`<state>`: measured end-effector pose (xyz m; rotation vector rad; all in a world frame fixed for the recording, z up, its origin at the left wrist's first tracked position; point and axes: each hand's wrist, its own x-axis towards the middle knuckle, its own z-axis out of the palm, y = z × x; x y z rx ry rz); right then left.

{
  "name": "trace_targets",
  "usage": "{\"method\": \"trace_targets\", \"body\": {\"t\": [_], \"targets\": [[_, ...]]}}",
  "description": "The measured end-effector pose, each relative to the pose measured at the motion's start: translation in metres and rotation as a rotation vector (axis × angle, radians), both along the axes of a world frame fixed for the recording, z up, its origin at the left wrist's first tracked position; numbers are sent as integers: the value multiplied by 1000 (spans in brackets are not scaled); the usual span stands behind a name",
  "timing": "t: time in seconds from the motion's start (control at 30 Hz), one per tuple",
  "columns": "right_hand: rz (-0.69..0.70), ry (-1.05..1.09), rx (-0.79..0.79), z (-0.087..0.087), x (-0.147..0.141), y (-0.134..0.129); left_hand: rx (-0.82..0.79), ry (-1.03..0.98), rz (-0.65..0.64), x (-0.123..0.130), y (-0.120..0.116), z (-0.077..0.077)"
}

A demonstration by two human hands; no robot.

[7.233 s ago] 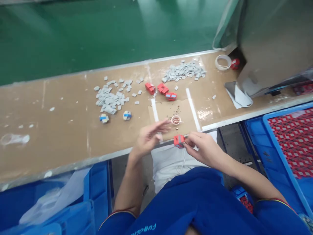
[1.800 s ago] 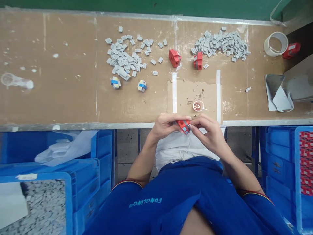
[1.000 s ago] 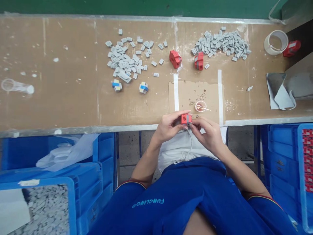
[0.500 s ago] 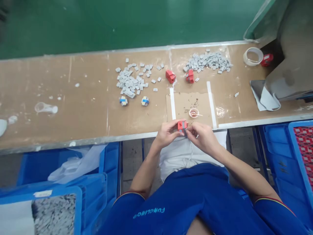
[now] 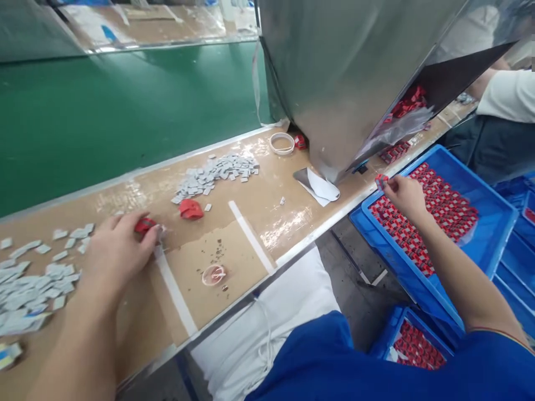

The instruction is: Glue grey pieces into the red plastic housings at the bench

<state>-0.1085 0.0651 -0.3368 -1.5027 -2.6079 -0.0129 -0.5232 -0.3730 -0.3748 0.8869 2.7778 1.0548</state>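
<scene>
My left hand (image 5: 119,250) lies on the tan workbench (image 5: 259,223) with its fingertips on a red block (image 5: 145,225), partly hidden by the fingers. My right hand (image 5: 403,195) is out over a blue crate, pinching a small red and grey block (image 5: 381,181) just above the red rows. Another red block (image 5: 191,209) sits beside a heap of grey tiles (image 5: 213,175), out of reach of my fingers. More loose grey tiles (image 5: 37,273) lie left of my left hand.
The blue crate (image 5: 438,223) is packed with red blocks. A steel hood (image 5: 334,72) overhangs the bench. A cardboard pad holds a small cup (image 5: 213,274). A tape roll (image 5: 281,143) lies at the back. A co-worker's torso (image 5: 507,106) is at the upper right.
My view has swung right. My hands, together over the bench edge before, are now apart: the right is over the crate with a block, the left out on the bench on a red block.
</scene>
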Motion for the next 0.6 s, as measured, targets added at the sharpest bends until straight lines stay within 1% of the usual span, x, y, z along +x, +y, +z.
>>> {"method": "trace_targets", "body": {"t": [0.07,0.1,0.17,0.2,0.27,0.33,0.4,0.43,0.5,0.53,0.57,0.6], "targets": [[-86,-86,6,-10,-15,42,26,16,110,19,-5,10],[-126,-108,-1,-13,-24,58,95,-26,175,29,-9,14],[-189,-119,-33,-16,-43,80,356,-204,277,50,-18,17],[-210,-115,-50,-15,-51,87,496,-302,310,61,-24,17],[-233,-117,-73,-8,-64,95,722,-473,328,80,-35,12],[-268,-139,-63,1,-72,93,852,-617,280,99,-46,4],[-315,-148,-15,7,-73,81,928,-731,191,116,-55,-5],[-334,-141,12,8,-71,70,944,-747,159,122,-57,-10],[-248,-24,96,3,-62,33,956,-760,107,132,-59,-21],[-107,56,101,-1,-57,7,965,-768,81,136,-59,-28],[67,159,62,-6,-54,-23,981,-770,56,140,-59,-35],[220,275,-18,-12,-53,-56,998,-773,38,143,-59,-41]]}}
